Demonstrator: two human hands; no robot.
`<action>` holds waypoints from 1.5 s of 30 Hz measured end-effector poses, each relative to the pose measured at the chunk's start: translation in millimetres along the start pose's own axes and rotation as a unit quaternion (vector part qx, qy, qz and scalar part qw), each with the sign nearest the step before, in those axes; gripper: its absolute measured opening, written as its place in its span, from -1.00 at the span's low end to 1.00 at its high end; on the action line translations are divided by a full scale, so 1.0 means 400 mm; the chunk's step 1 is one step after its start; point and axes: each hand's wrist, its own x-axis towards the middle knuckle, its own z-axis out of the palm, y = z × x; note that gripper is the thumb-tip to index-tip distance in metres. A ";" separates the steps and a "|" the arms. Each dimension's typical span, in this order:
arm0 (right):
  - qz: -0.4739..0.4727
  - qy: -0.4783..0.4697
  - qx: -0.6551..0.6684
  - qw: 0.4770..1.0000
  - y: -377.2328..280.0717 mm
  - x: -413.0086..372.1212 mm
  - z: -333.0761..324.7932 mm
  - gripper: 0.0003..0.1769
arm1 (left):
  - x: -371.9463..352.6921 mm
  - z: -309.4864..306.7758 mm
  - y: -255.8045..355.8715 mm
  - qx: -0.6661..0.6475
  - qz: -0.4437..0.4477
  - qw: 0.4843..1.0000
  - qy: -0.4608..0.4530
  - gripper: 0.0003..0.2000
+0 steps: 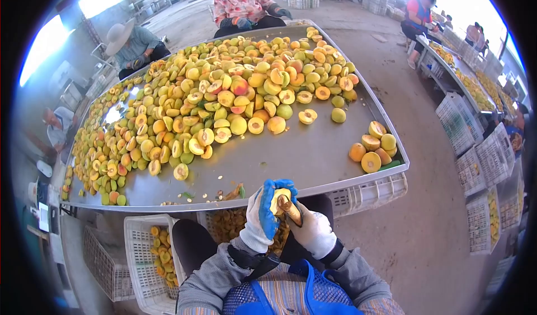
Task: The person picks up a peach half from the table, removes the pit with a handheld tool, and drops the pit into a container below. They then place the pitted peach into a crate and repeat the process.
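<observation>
My left hand (263, 211), in a white glove with blue fingers, is wrapped around a yellow peach half (278, 198) just below the table's near edge. My right hand (314, 231), in a white glove, grips a wooden-handled pitting tool (290, 208) whose tip is pushed into the peach. Both hands are held together over my lap, above a crate of cut peach halves (230, 224). A large heap of whole and halved peaches (224, 97) covers the steel table (313, 153) ahead.
A small cluster of peaches (373, 147) sits at the table's right corner. White plastic crates (151, 259) stand under the table at left and at right (369, 192). Other people (243, 4) sit at the far side; more tables and crates (475, 147) line the right.
</observation>
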 end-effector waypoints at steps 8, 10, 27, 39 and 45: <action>-0.008 -0.060 0.025 0.998 0.010 -0.032 0.026 -0.51 | -0.045 -0.028 -0.003 0.014 -0.017 1.000 0.000 -0.66; -0.027 -0.082 0.076 0.993 0.000 -0.044 0.031 -0.53 | -0.057 -0.035 0.016 -0.128 -0.116 0.985 0.020 -0.63; -0.077 -0.017 -0.108 0.991 -0.122 -0.045 0.061 -0.56 | -0.125 -0.121 0.041 -0.217 -0.075 0.970 0.082 -0.47; -0.068 -0.152 -0.049 0.985 -0.171 -0.056 0.089 -0.62 | -0.142 -0.206 0.086 -0.224 -0.169 0.958 0.064 -0.53; 0.026 -0.292 0.150 0.944 -0.214 -0.068 0.109 -0.66 | -0.155 -0.263 0.114 -0.176 -0.083 0.979 -0.055 -0.74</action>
